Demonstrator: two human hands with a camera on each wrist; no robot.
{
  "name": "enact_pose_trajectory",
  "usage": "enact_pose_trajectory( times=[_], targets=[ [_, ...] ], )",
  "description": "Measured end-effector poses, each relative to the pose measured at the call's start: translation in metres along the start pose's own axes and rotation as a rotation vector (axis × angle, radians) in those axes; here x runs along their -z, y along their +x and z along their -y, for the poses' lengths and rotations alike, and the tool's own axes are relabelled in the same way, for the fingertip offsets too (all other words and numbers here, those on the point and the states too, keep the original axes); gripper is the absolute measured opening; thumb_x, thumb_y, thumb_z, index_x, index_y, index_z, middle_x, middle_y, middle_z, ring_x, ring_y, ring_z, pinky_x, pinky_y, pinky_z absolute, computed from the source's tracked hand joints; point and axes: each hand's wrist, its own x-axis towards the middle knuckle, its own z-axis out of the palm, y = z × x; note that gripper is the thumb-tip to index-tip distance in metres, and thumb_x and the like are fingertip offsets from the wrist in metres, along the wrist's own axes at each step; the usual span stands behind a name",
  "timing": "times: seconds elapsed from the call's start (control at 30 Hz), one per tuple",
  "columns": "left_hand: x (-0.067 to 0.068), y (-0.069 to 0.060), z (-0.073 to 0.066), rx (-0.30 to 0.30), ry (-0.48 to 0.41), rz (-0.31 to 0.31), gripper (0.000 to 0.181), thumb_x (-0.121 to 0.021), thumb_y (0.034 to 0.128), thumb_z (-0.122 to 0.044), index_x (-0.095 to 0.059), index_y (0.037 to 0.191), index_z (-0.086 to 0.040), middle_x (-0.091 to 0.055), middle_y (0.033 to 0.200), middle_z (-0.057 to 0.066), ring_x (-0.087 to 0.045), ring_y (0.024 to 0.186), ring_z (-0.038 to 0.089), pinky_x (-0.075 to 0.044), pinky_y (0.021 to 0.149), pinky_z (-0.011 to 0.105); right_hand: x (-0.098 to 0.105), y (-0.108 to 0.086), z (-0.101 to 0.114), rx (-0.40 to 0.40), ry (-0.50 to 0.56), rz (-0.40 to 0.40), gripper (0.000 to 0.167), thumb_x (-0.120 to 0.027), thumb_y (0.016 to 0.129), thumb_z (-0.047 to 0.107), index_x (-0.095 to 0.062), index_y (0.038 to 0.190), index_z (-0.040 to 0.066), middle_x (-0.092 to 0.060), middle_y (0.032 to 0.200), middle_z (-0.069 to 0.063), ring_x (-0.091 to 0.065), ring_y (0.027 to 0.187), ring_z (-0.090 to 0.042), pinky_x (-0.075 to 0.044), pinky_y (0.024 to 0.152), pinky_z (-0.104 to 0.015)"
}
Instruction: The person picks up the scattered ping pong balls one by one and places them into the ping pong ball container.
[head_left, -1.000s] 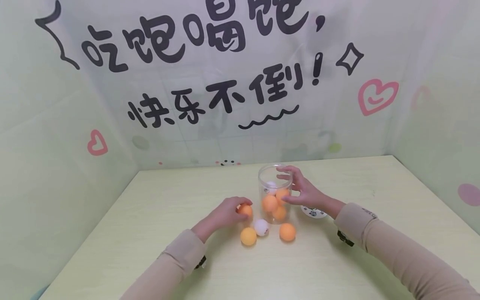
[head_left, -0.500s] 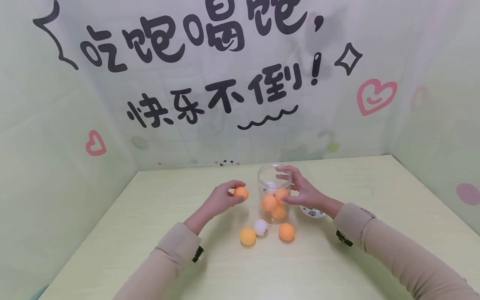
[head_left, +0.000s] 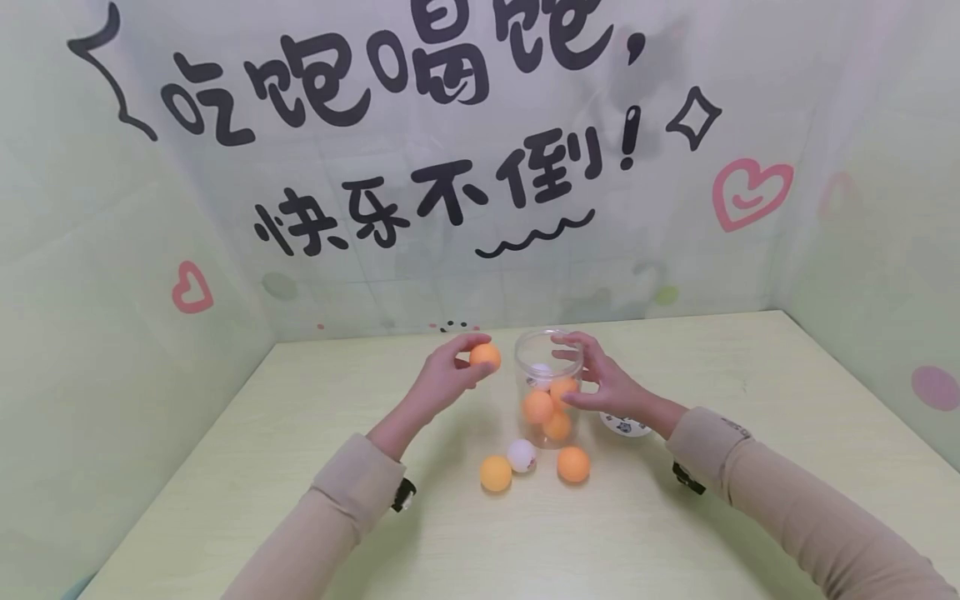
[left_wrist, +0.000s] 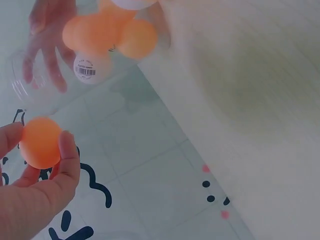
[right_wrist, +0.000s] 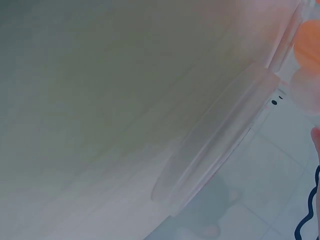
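My left hand [head_left: 442,379] pinches an orange ping-pong ball [head_left: 485,357] between thumb and fingers, just left of the jar's rim and raised off the table. The same hand [left_wrist: 42,185] and ball [left_wrist: 41,143] show in the left wrist view. A clear round jar [head_left: 548,363] stands upright without a lid, holding several orange balls and a white one. Around its right side my right hand [head_left: 611,385] grips it, thumb in front and fingers at the back near the rim. The right wrist view catches only a fingertip of that hand at its edge.
In front of the jar lie a yellow-orange ball [head_left: 496,473], a white ball [head_left: 521,456] and an orange ball [head_left: 573,464]. A round lid with printed figures [head_left: 626,426] lies right of the jar, partly behind my right hand. Printed cloth walls [head_left: 420,292] enclose the pale table [head_left: 360,375].
My left hand has lifted the orange ball off the table, up to about the height of the jar's rim. My right hand and the jar have stayed in place.
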Motion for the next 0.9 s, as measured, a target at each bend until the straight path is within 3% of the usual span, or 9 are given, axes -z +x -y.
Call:
enact_pose_trajectory(
  times=[0.27, 0.63, 0.9],
  targets=[
    [0.001, 0.001, -0.014, -0.077, 0.004, -0.059, 0.041, -0.064, 0.0857, -0.016, -0.053, 0.125, -0.01, -0.054, 0.121, 0.009, -0.056, 0.087, 0.022, -0.048, 0.072, 0.028, -0.001, -0.002, 0.0, 0.001, -0.009, 0.0, 0.068, -0.066, 0.079, 0.0, -0.022, 0.131, 0.003, -0.026, 0.141, -0.021, -0.036, 0.125, -0.045, -0.04, 0.089, -0.061],
    [-0.006, 0.005, -0.031, -0.129, 0.017, -0.031, 0.042, -0.064, 0.0839, -0.01, -0.053, 0.125, -0.008, -0.055, 0.121, 0.009, -0.058, 0.092, 0.024, -0.052, 0.073, 0.03, -0.003, -0.003, 0.002, 0.003, -0.005, -0.001, 0.068, -0.066, 0.08, 0.001, -0.022, 0.131, 0.004, -0.026, 0.142, -0.021, -0.036, 0.124, -0.045, -0.04, 0.089, -0.061],
    [-0.016, 0.007, -0.044, -0.151, 0.103, -0.014, 0.042, -0.067, 0.0818, -0.009, -0.051, 0.121, -0.005, -0.055, 0.117, 0.009, -0.057, 0.094, 0.023, -0.053, 0.073, 0.029, -0.005, -0.003, 0.003, 0.004, -0.005, 0.004, 0.069, -0.065, 0.08, 0.002, -0.021, 0.133, 0.004, -0.025, 0.142, -0.022, -0.036, 0.125, -0.045, -0.04, 0.09, -0.061]
  ],
)
